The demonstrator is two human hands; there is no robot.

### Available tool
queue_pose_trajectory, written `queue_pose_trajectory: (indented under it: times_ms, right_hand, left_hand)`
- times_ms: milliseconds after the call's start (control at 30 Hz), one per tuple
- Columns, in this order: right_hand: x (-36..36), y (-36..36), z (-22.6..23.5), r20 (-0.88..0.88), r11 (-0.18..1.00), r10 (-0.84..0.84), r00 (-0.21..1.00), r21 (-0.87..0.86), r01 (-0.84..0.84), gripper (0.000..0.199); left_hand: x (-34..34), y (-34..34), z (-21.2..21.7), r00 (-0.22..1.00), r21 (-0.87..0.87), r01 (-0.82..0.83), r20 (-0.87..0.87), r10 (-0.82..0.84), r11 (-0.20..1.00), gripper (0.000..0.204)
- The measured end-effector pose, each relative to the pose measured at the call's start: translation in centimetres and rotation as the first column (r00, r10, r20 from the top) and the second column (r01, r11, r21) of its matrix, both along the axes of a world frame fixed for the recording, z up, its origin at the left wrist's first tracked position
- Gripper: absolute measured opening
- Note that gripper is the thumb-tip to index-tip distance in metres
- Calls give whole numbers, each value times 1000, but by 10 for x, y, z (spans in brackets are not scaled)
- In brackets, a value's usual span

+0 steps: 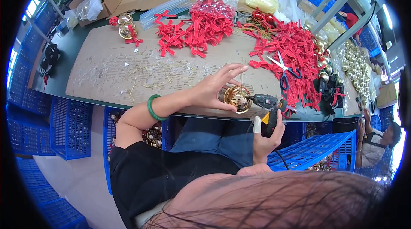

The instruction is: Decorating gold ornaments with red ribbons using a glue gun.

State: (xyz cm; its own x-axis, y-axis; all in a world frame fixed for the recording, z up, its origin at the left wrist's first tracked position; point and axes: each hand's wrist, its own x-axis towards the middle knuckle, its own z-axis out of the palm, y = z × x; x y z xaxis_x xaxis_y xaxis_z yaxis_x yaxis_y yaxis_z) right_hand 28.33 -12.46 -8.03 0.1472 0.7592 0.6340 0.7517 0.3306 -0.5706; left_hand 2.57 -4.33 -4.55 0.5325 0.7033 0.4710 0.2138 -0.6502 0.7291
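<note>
Holding one gold bell [238,98] in the left hand [212,88], thumb and lower fingers gripping, upper fingers spreading wide, at the near table edge. Gripping one glue gun [267,105] in the right hand [266,137], long axis lying left-right, nozzle pointing left, touching the bell. Lying far right: one pair of scissors [283,69] on heaped red bows [295,53]; one cardboard sheet [128,70] underneath.

A single head-worn fisheye view looks steeply down from close above, facing the counter [85,57] ahead, own hair at the near edge.
</note>
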Motion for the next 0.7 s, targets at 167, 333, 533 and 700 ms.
queue_pose_trajectory:
  times_ms: [167, 333, 533, 700]
  right_hand:
    - [7, 7, -1, 15, 995, -44, 999, 91, 43, 69]
    - [18, 14, -2, 4, 992, -114, 993, 54, 114, 69]
    - [26, 49, 2, 62, 987, -156, 986, 45, 154, 68]
    - [29, 79, 12, 260, 976, -208, 943, -10, 218, 55]
  left_hand:
    - [-1, 0, -3, 997, -36, 8, 75, -6, 999, 118]
    - [-3, 4, -2, 991, -25, -34, 129, 37, 999, 120]
    - [-3, 7, -6, 974, 9, -101, 205, 97, 995, 122]
    - [-3, 5, -6, 983, -22, -84, 162, 87, 996, 123]
